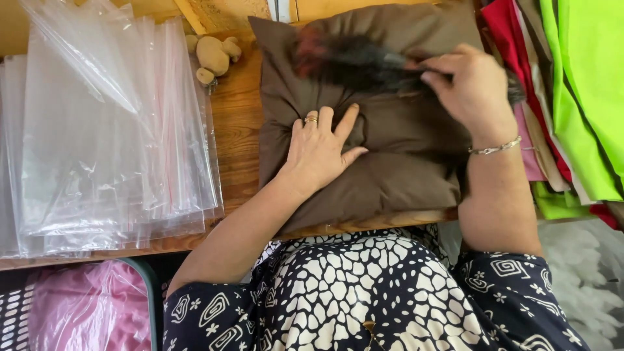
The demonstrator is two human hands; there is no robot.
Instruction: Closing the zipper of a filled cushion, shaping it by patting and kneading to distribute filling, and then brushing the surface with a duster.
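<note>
I see one brown pillow (383, 156) under both hands. My left hand (322, 153) presses flat, fingers spread. My right hand (471, 88) pinches one dark brush (354, 62). Clear bags (110, 130) pile left.

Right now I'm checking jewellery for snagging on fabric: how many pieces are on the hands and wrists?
2. A ring on the left hand, which presses the brown cushion; a bracelet on the right wrist. The right hand has its fingers curled, so more rings may be hidden.
</note>
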